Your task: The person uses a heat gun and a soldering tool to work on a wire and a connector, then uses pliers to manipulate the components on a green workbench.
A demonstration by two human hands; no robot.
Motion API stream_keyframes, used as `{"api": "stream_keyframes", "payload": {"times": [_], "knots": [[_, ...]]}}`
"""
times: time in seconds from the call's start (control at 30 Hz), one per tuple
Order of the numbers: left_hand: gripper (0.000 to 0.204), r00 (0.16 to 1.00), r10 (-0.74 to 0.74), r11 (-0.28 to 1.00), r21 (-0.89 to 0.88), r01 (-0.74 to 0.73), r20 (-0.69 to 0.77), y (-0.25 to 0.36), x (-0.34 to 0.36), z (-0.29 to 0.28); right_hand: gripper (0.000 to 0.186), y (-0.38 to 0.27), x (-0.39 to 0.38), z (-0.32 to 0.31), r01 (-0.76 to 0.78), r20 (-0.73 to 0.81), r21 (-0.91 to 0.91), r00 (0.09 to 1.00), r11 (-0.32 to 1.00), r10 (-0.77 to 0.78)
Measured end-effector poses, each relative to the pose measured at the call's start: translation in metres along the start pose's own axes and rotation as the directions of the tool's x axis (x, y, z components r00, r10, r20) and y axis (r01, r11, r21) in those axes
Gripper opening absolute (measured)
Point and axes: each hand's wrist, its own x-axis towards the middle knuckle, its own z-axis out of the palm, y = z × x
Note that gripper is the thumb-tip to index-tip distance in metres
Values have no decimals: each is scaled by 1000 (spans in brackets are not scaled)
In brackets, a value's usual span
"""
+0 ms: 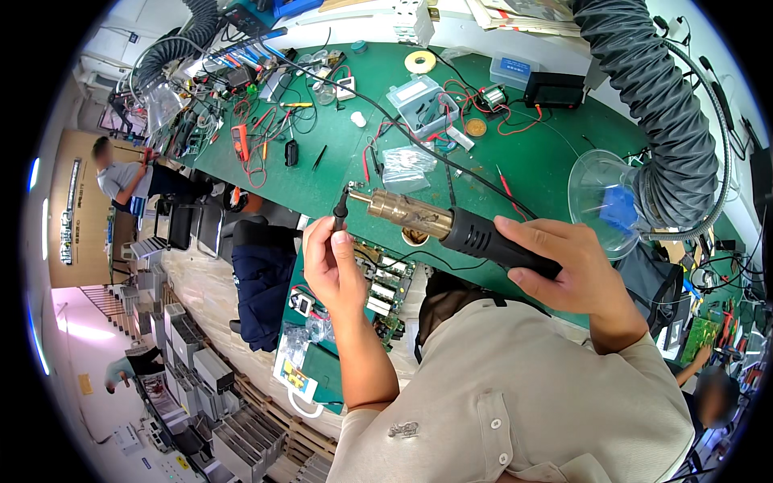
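My right hand [576,262] is wrapped around the black handle of a hot air gun [475,237], whose brass-coloured metal barrel and narrow nozzle point left. In my left hand [332,266], what look like black tweezers [341,211] are pinched between thumb and fingers, tips upward. At those tips sits a small metallic part [352,187], too small to name. The nozzle end is close beside the tips; whether they touch I cannot tell. Both hands are held up over the near edge of the green-topped bench [322,187].
A clear fume hood [586,187] on a ribbed grey hose [644,72] stands at right. An open plastic box [420,103], clear bags [405,167], an orange multimeter [240,141] and cables lie on the bench. A circuit board [386,294] is below my hands. Other people are at left and lower right.
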Motion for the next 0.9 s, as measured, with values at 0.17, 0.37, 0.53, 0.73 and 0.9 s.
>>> {"api": "stream_keyframes", "payload": {"times": [0.17,0.37,0.53,0.73,0.9], "knots": [[18,1000,-4,1000,-8,4,10,1,0,0,66,-1,0,-1,-13,10,3,1000,1000,13],[18,1000,-2,1000,-8,2,8,1,0,1,66,1,0,0,6,-18,-10,1000,1000,-6],[18,1000,-8,1000,-5,8,0,1,0,1,66,1,-2,0,-13,-14,-17,1000,1000,12],[18,1000,-14,1000,1,14,9,2,0,0,66,2,-1,0,-13,-19,-19,1000,1000,13],[19,1000,-11,1000,-4,11,23,2,0,-1,66,1,-1,-1,-12,-18,-22,1000,1000,12]]}}
